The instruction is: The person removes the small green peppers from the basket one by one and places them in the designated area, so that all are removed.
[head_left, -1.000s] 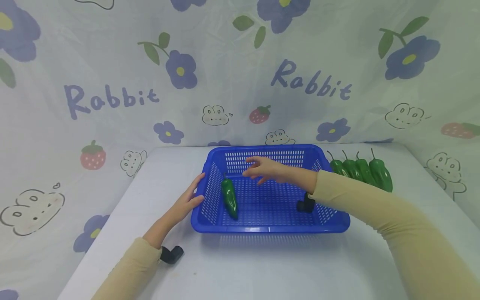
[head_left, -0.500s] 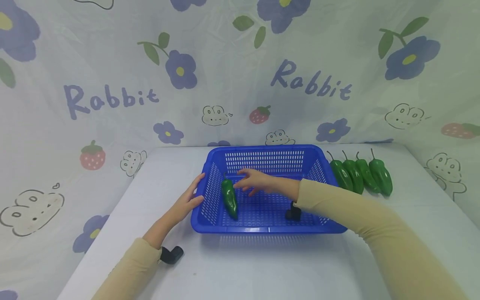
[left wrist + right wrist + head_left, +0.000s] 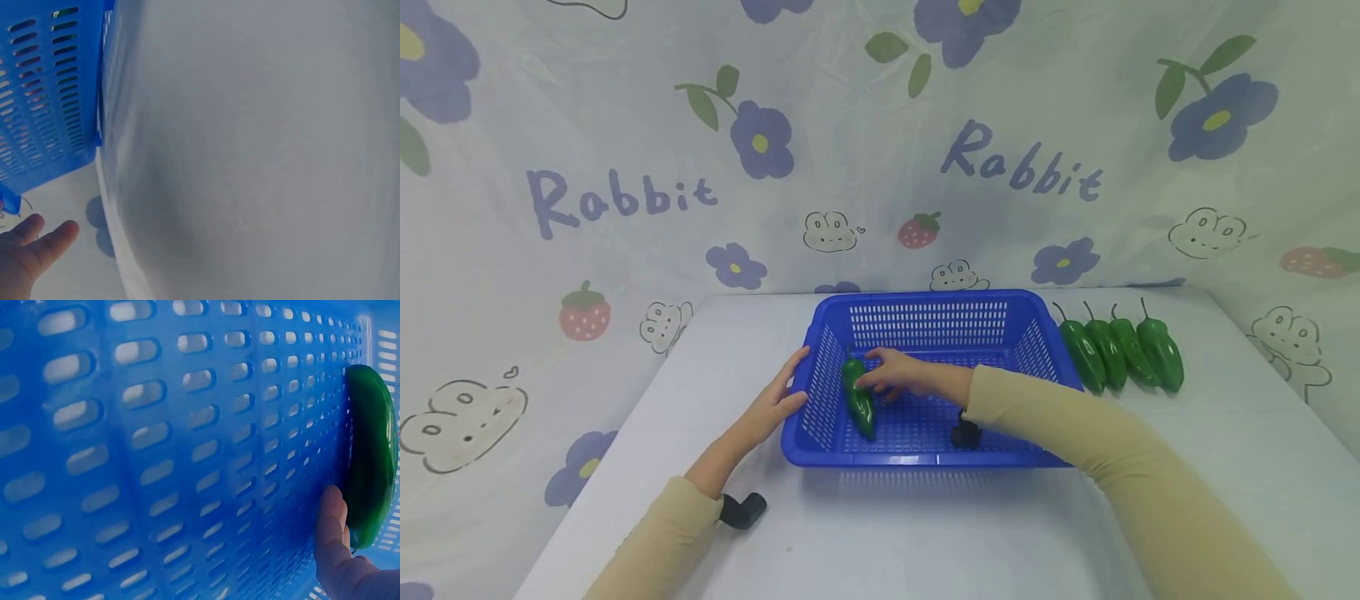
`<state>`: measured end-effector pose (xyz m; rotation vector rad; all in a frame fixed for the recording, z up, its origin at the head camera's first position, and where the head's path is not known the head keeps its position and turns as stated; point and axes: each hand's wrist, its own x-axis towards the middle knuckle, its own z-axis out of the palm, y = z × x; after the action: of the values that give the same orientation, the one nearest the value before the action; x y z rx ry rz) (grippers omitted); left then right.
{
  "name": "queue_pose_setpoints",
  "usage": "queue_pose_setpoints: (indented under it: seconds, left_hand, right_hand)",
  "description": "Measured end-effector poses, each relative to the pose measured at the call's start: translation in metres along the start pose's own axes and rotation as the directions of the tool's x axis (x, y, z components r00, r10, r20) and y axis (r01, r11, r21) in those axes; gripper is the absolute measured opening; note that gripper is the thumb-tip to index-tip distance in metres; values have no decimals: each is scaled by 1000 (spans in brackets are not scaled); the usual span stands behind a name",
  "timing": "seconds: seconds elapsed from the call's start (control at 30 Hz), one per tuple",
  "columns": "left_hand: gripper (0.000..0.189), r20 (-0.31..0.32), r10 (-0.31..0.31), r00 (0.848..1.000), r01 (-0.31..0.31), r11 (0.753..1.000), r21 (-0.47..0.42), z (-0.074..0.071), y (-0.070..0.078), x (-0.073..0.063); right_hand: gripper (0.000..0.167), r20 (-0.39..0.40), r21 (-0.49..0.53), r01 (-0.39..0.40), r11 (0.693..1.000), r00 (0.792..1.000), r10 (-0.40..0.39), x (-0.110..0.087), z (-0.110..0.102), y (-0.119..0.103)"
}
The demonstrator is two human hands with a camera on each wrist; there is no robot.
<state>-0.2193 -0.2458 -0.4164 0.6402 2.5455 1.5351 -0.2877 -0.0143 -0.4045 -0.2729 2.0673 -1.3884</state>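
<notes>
A blue plastic basket (image 3: pixel 925 459) with slotted walls stands on the white table. Inside, along its left wall, lies one glossy green chili pepper (image 3: pixel 861 408). My right hand (image 3: pixel 904 372) is down in the basket at the pepper's stem-end half, thumb and fingers loosely bent over it. In the right wrist view, fingers (image 3: pixel 332 519) are beside the lower end of the pepper (image 3: pixel 370 456); no firm grip shows. My left hand (image 3: pixel 771 407) rests on the basket's left rim with fingers extended. The left wrist view catches two of its fingers (image 3: pixel 53 247) near the basket's slotted wall (image 3: pixel 44 94).
Several green chili peppers (image 3: pixel 1123 354) lie in a row on the table, right of the basket, stems pointing away. A patterned cloth (image 3: pixel 880 167) hangs behind the table. A black wrist device (image 3: pixel 745 510) sits under the left sleeve.
My right hand has moved left and down inside the basket, reaching the pepper. The left hand stays on the rim, and the peppers lie as before.
</notes>
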Motion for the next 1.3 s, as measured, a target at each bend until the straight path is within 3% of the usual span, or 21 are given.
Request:
queue_pose_setpoints:
  seconds: [0.4,1.0,1.3]
  left_hand:
    - [66,16,2,1000,-2,1000,-19,-2,-1,1]
    - [66,26,-1,1000,1,1000,-11,-2,-1,-1]
    - [66,26,1,1000,0,1000,-16,-2,-2,-1]
  right_hand:
    - [70,-8,-30,5,1000,1000,-5,3,10,0]
    - [68,-2,64,-8,998,1000,8,-1,30,-5]
    - [65,-15,61,-13,998,1000,14,-3,32,-4]
